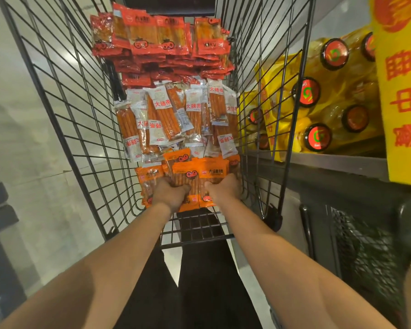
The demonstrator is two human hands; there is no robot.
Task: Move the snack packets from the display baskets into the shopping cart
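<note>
Down in the shopping cart (64,110), red, white and orange snack packets (176,110) already piled — left hand (170,194) and right hand (224,189) both clutch the orange stack (199,173); baskets unseen.

Single view, head-mounted, wide-angle. Looks forward and steeply down from above into the black wire shopping cart (266,96); strong barrel distortion bends the cart walls outward. Both forearms enter from the bottom edge; left hand (170,194) and right hand (224,189) sit close below frame centre, near the lens. Beyond the hands, the cart interior fills the centre. Right of the right hand, a shelf (330,162); left of the left hand, pale floor (33,138).
</note>
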